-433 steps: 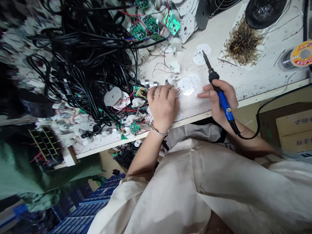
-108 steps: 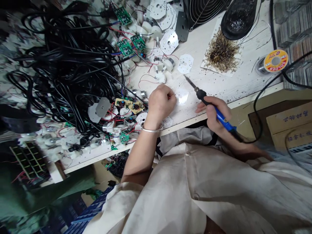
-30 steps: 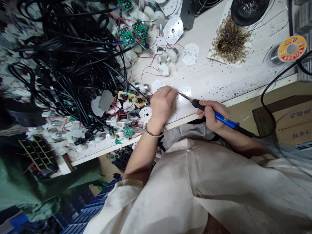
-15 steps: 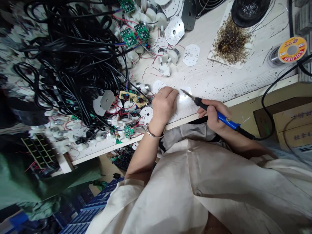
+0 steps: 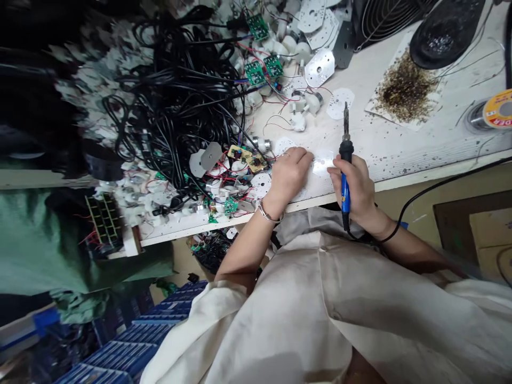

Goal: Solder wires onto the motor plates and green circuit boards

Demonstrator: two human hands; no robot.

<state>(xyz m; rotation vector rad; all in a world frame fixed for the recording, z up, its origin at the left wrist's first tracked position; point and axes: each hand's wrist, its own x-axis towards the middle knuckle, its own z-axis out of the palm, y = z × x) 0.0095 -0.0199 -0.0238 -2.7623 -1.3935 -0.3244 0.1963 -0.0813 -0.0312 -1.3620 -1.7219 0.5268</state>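
Note:
My left hand (image 5: 290,173) rests on the white bench with its fingers together, close to a round white LED board (image 5: 285,145). Whatever its fingertips may pinch is hidden. My right hand (image 5: 356,186) grips a blue-handled soldering iron (image 5: 346,152), which stands upright with its metal tip (image 5: 345,114) pointing away from the bench surface. Just left of that hand lies another white LED board (image 5: 322,162), touched by neither the iron nor its tip. A third white board (image 5: 340,103) lies farther up the bench.
A heap of black power cables (image 5: 180,96) and wired green circuit boards (image 5: 255,72) crowd the bench's left side. To the right lie scorched debris on paper (image 5: 406,90) and a solder spool (image 5: 498,109). A wire fan guard (image 5: 384,16) stands behind. Blue crates (image 5: 128,352) sit below.
My right hand has turned the soldering iron upright, lifting its tip off the board by my left hand. The left hand stays in place. The whole view has shifted slightly.

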